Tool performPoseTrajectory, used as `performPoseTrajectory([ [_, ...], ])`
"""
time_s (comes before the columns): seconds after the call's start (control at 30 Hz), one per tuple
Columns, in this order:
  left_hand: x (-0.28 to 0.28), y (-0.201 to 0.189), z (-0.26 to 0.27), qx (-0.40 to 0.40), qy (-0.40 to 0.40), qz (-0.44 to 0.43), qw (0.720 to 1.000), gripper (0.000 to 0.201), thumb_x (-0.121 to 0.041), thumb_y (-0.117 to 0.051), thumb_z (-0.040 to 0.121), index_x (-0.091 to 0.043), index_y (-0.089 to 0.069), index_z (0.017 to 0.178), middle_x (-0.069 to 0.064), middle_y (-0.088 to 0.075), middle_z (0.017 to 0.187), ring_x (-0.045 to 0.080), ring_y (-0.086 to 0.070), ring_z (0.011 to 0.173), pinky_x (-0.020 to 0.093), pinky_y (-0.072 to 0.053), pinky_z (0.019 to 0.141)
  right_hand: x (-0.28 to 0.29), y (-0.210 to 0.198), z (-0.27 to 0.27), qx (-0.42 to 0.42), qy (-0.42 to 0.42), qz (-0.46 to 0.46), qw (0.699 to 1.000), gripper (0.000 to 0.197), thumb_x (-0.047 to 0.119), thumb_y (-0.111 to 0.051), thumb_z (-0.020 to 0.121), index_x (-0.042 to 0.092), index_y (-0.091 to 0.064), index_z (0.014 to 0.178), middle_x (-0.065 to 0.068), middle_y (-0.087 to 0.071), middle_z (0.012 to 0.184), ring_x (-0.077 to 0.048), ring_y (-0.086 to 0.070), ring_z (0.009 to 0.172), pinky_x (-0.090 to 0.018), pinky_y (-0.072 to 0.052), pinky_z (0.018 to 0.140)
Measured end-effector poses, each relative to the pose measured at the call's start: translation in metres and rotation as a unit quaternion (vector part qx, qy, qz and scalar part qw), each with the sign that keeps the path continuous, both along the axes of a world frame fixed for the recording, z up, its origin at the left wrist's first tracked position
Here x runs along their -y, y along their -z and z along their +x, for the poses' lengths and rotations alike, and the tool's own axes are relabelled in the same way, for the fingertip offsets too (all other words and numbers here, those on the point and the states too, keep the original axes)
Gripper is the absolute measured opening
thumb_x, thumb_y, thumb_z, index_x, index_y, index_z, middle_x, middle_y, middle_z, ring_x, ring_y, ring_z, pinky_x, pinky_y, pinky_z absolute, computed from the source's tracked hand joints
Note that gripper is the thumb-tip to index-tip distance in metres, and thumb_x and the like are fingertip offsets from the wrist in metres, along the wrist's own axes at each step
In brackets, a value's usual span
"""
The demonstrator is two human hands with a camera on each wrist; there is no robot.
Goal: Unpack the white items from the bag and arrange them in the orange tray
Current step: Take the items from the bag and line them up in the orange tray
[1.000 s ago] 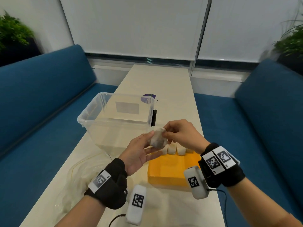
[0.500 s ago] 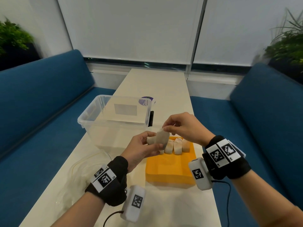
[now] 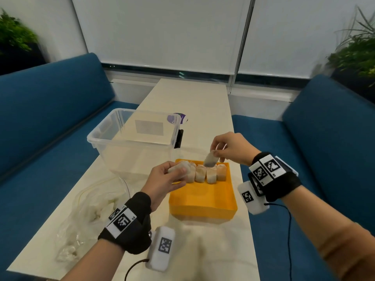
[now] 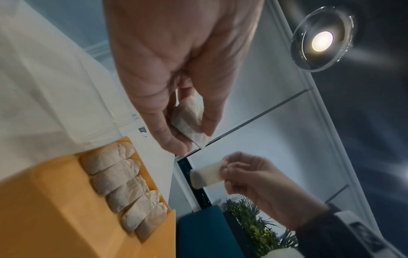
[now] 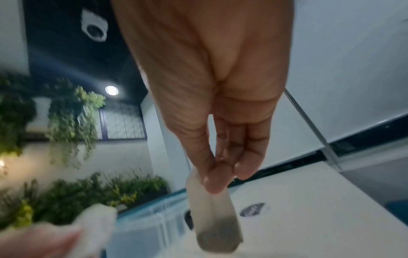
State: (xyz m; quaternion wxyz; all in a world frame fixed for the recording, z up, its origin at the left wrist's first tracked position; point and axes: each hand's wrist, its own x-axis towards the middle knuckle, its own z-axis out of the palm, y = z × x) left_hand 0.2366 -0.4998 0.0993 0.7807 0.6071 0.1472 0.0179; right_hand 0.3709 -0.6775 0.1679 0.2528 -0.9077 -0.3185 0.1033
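Observation:
An orange tray (image 3: 203, 197) lies on the table with a row of several white sachets (image 3: 206, 174) standing along its far wall. My left hand (image 3: 176, 169) hovers at the tray's far left corner and grips a white sachet (image 3: 179, 168), seen closer in the left wrist view (image 4: 189, 120). My right hand (image 3: 216, 154) pinches another sachet (image 3: 210, 161) by its top edge, and it hangs just above the row. The right wrist view shows that sachet (image 5: 214, 218) dangling from thumb and fingertips (image 5: 215, 181). A crumpled clear bag (image 3: 91, 211) with more white items lies left of the tray.
A clear plastic bin (image 3: 132, 145) stands behind the tray on the left, with a black object (image 3: 179, 138) at its right side. A purple disc (image 3: 177, 118) lies farther back. Blue benches flank the narrow table (image 3: 192, 98).
My right hand has drawn one sachet away from those in the left hand and carried it right, over the tray's far row. The left hand has stayed near the tray's far left corner.

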Motion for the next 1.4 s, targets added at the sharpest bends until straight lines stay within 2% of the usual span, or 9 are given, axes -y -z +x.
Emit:
performPoseTrajectory([
  [0.23,0.002,0.003,-0.002,-0.015,-0.035,0.041,0.998,0.009,-0.018,-0.062,0.092,-0.011,-0.064,0.098,0.011,-0.066,0.11,0.022,-0.061,0.104,0.029,-0.052,0.084,0.003,0.052,0.024,-0.032,0.017,-0.146,0.989,0.016,0.014,-0.06,0.088,0.005,-0.067,0.099,-0.008,-0.071,0.089,-0.012,-0.061,0.075,-0.016,-0.047,0.064],
  [0.33,0.001,0.001,0.0,-0.018,-0.037,0.054,0.998,0.011,-0.02,-0.062,0.092,-0.013,-0.064,0.1,0.011,-0.065,0.111,0.021,-0.06,0.105,0.028,-0.049,0.081,0.001,0.063,0.024,-0.07,0.001,-0.18,0.981,0.019,0.011,-0.053,0.09,0.001,-0.067,0.099,-0.01,-0.07,0.081,-0.015,-0.063,0.066,-0.024,-0.054,0.068],
  [0.43,0.0,0.0,0.001,-0.026,-0.041,0.051,0.997,0.012,-0.02,-0.062,0.092,-0.013,-0.064,0.102,0.008,-0.067,0.109,0.021,-0.061,0.104,0.027,-0.051,0.08,-0.003,0.073,0.026,-0.097,-0.011,-0.212,0.972,0.017,0.007,-0.055,0.09,0.001,-0.065,0.102,-0.015,-0.071,0.08,-0.02,-0.065,0.057,-0.026,-0.055,0.059],
  [0.57,-0.001,-0.002,0.0,-0.031,-0.041,0.052,0.997,0.014,-0.019,-0.062,0.092,-0.011,-0.063,0.104,0.008,-0.068,0.109,0.022,-0.064,0.102,0.025,-0.052,0.074,-0.01,0.085,0.032,0.024,0.015,-0.312,0.95,0.017,0.013,-0.067,0.084,0.01,-0.069,0.1,-0.009,-0.068,0.095,-0.025,-0.064,0.074,-0.031,-0.055,0.07],
  [0.73,-0.003,-0.003,-0.003,-0.033,-0.042,0.052,0.997,0.012,-0.018,-0.062,0.092,-0.012,-0.063,0.102,0.007,-0.069,0.106,0.019,-0.064,0.095,0.026,-0.052,0.075,-0.017,0.092,0.037,0.119,0.019,-0.392,0.912,0.027,0.021,-0.075,0.072,0.017,-0.058,0.092,-0.001,-0.057,0.084,-0.023,-0.066,0.086,-0.029,-0.047,0.065],
  [0.87,-0.006,0.0,-0.005,-0.04,-0.044,0.055,0.997,0.014,-0.02,-0.062,0.092,-0.012,-0.063,0.104,0.006,-0.069,0.106,0.019,-0.065,0.096,0.025,-0.052,0.074,-0.02,0.095,0.049,0.149,0.041,-0.389,0.908,0.021,0.008,-0.051,0.094,0.011,-0.058,0.112,-0.006,-0.064,0.106,-0.025,-0.064,0.098,-0.029,-0.046,0.076],
  [1.13,-0.01,0.004,-0.005,-0.052,-0.039,0.047,0.997,0.015,-0.019,-0.063,0.091,-0.011,-0.063,0.104,0.011,-0.067,0.111,0.024,-0.063,0.103,0.026,-0.055,0.077,-0.016,0.089,0.052,0.126,0.074,-0.331,0.932,0.021,0.011,-0.052,0.093,0.012,-0.057,0.113,-0.008,-0.062,0.108,-0.026,-0.063,0.097,-0.031,-0.045,0.074],
  [1.3,-0.01,0.002,0.001,-0.059,-0.043,0.014,0.997,0.02,-0.02,-0.059,0.094,-0.008,-0.059,0.111,0.016,-0.062,0.12,0.032,-0.064,0.109,0.037,-0.058,0.085,-0.023,0.058,0.037,0.093,0.057,-0.159,0.981,0.016,0.024,-0.054,0.091,0.016,-0.066,0.099,-0.005,-0.065,0.103,-0.023,-0.062,0.089,-0.031,-0.047,0.072],
  [1.4,-0.008,-0.004,0.002,-0.059,-0.023,-0.045,0.997,0.013,-0.017,-0.053,0.098,-0.007,-0.056,0.105,0.018,-0.068,0.114,0.032,-0.069,0.102,0.042,-0.058,0.085,-0.033,0.032,0.012,0.019,-0.015,-0.011,1.0,0.02,0.031,-0.058,0.091,0.016,-0.068,0.098,-0.003,-0.067,0.095,-0.012,-0.06,0.068,-0.024,-0.052,0.067],
])
